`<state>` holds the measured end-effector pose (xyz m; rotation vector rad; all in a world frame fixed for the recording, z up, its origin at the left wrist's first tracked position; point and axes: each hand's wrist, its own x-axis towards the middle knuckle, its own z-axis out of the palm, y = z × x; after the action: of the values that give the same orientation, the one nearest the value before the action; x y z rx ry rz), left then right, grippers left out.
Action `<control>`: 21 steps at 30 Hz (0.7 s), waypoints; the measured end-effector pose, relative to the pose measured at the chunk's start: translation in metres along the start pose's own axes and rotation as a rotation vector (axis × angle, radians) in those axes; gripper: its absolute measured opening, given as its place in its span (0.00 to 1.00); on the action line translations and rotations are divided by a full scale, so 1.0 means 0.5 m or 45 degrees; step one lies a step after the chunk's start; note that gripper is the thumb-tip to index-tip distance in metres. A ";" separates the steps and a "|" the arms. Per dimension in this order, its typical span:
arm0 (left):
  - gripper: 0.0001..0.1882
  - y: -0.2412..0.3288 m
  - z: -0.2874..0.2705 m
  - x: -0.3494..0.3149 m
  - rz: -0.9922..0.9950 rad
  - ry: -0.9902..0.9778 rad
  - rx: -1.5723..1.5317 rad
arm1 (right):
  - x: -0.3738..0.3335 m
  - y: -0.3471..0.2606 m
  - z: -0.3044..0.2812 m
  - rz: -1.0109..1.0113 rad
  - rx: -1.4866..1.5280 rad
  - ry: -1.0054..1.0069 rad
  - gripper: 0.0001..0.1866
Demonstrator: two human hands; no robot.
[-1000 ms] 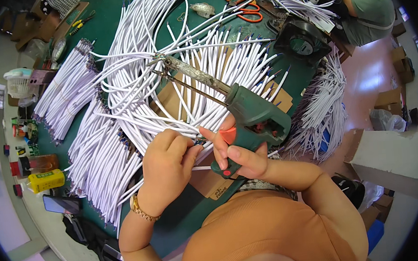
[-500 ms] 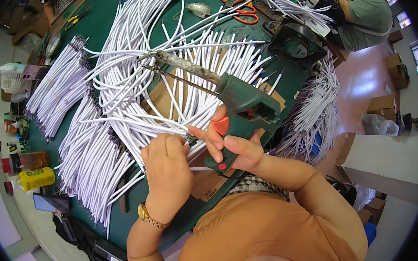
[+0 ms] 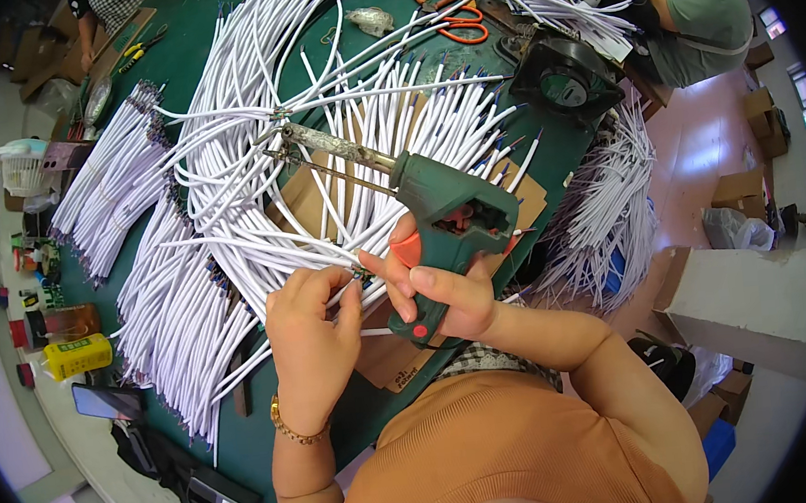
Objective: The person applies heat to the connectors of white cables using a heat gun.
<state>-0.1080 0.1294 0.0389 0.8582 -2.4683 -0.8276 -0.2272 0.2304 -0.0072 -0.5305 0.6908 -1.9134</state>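
Note:
My right hand (image 3: 440,291) is wrapped around the handle of a green soldering gun (image 3: 451,195) with an orange trigger. Its long metal barrel points to the upper left, over the cables. The index finger of that hand reaches out toward my left fingertips. My left hand (image 3: 314,331) is closed in a pinch at the stripped end of a white cable (image 3: 293,250), just left of the gun's handle; the fingers partly hide this end. Many more white cables (image 3: 394,147) with dark tips lie fanned out beneath the gun on brown cardboard (image 3: 388,353).
Bundled white cables (image 3: 114,181) cover the left of the green table (image 3: 343,439). Farther off lie orange-handled scissors (image 3: 465,26) and a black fan-like device (image 3: 566,84). A yellow bottle (image 3: 77,357) and a phone (image 3: 106,400) are at left. Another person (image 3: 704,24) works at the far right.
The soldering gun and my right hand have shifted slightly left. My left fingers have turned and drawn closer together at the cable end, and my left wrist has moved a little right.

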 end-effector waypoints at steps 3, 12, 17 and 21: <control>0.05 -0.005 0.011 -0.001 -0.009 0.079 -0.014 | 0.002 -0.002 0.003 0.015 0.070 0.027 0.19; 0.04 0.004 0.011 0.008 -0.077 0.061 0.031 | -0.052 -0.014 -0.024 -0.002 -0.025 -0.124 0.24; 0.03 0.001 0.010 0.017 -0.078 -0.020 0.080 | -0.114 -0.089 -0.053 0.216 -0.805 -0.185 0.16; 0.03 0.005 0.003 0.024 -0.163 -0.083 -0.061 | -0.160 -0.102 -0.068 0.271 -1.494 -0.286 0.08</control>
<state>-0.1184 0.1238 0.0413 0.9957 -2.4585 -0.9696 -0.2493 0.3287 -0.0033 -1.2894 1.6202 -1.0615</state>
